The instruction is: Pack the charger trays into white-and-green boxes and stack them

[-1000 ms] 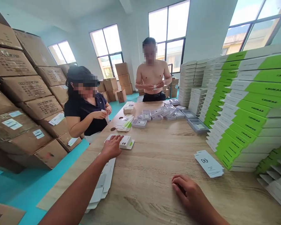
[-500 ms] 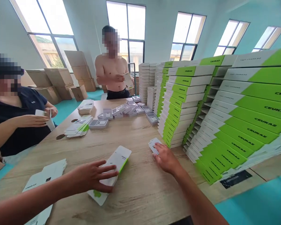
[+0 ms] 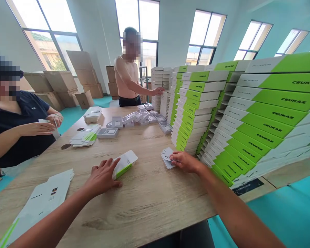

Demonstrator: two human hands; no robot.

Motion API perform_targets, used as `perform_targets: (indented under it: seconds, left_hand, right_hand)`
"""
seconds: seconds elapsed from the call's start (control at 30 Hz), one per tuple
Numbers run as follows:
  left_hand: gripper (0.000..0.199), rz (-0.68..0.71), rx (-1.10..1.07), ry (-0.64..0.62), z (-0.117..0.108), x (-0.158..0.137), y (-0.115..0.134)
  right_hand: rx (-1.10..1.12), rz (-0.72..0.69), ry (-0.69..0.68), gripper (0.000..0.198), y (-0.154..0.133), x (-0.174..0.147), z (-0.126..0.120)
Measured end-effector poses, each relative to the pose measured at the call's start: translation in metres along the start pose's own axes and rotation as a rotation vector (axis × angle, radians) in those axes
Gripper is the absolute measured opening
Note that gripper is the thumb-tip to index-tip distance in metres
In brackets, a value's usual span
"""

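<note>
My left hand (image 3: pixel 103 177) is closed around the near end of a flat white and green box (image 3: pixel 126 162) lying on the table, thumb on the near side and fingers over the top. The hand hides the box's near end. To the right, my right hand (image 3: pixel 185 161) pinches a small white printed card from a little pile of cards (image 3: pixel 167 164) on the table. That pile lies close to the foot of the stacked boxes. Flat white carton blanks (image 3: pixel 48 194) lie by my left forearm.
Tall stacks of CEUKAZ boxes (image 3: pixel 250 137) stand along the right side. Grey plastic trays (image 3: pixel 138 119) and several flat cartons (image 3: pixel 85 135) lie farther back. A co-worker (image 3: pixel 20 127) sits at the left. Another person (image 3: pixel 127 77) stands at the far end.
My left hand has closed on the box, which has shifted slightly away from me. My right fingers now pinch a card from the pile. The far person has turned and reaches to the stacks.
</note>
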State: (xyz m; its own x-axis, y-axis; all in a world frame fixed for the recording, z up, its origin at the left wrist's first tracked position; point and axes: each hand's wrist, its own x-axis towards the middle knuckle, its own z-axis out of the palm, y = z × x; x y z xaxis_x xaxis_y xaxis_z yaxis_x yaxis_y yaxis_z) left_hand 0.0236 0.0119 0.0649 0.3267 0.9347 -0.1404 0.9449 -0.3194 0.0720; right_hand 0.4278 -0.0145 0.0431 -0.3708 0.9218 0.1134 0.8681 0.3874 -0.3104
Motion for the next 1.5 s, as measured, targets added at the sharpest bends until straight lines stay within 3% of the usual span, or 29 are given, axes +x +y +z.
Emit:
perform_targets:
  seconds: [0.17,0.33,0.47,0.57,0.67,0.73,0.77,0.83,0.9,1.03,1.13,1.2,1.33,1.5]
  left_hand:
    - [0.093,0.047,-0.098,0.003,-0.013,0.008,-0.006]
    - [0.091,0.17,-0.33,0.119,-0.017,-0.012,-0.001]
    - [0.054,0.202,-0.713,0.164,0.001,-0.031,0.002]
    - [0.048,0.261,-0.895,0.186,0.019,-0.035,0.004]
    - [0.047,0.292,-0.965,0.198,0.03,-0.034,0.006]
    - [0.056,0.328,-0.954,0.223,0.03,-0.033,0.007]
    - [0.062,0.371,-0.935,0.24,0.028,-0.034,0.007]
    - [0.068,0.477,-0.872,0.267,0.024,-0.035,0.008]
    - [0.066,0.566,-0.809,0.281,0.02,-0.037,0.008]
    - [0.07,0.619,-0.781,0.315,0.025,-0.039,0.002]
    - [0.074,0.621,-0.764,0.346,0.032,-0.038,-0.005]
    - [0.076,0.617,-0.76,0.413,0.037,-0.034,-0.008]
    - [0.077,0.676,-0.729,0.691,0.042,-0.026,-0.006]
    - [0.066,0.719,-0.64,0.95,0.05,-0.017,-0.012]
  right_hand:
    - [-0.082,0.019,0.102,0.028,-0.014,-0.006,0.005]
    - [-0.107,0.027,0.188,0.029,-0.025,-0.012,0.012]
    - [-0.07,0.055,0.235,0.024,-0.022,-0.012,0.016]
    - [-0.021,0.081,0.344,0.025,-0.031,-0.014,0.011]
    - [0.043,0.092,0.537,0.028,-0.066,-0.025,-0.006]
    - [0.146,-0.025,0.654,0.024,-0.102,-0.034,-0.021]
    - [0.254,-0.185,0.718,0.019,-0.121,-0.037,-0.029]
    - [0.316,-0.484,0.721,0.025,-0.156,-0.039,-0.039]
    - [0.222,-0.648,0.696,0.033,-0.182,-0.032,-0.041]
    - [-0.006,-0.59,0.682,0.028,-0.198,-0.015,-0.021]
    - [0.132,-0.477,0.733,0.028,-0.187,-0.002,-0.004]
    - [0.242,-0.341,0.678,0.026,-0.173,0.017,0.007]
    - [0.169,-0.063,0.229,0.03,-0.145,0.101,0.035]
    - [0.041,-0.068,-0.031,0.047,-0.144,0.259,0.089]
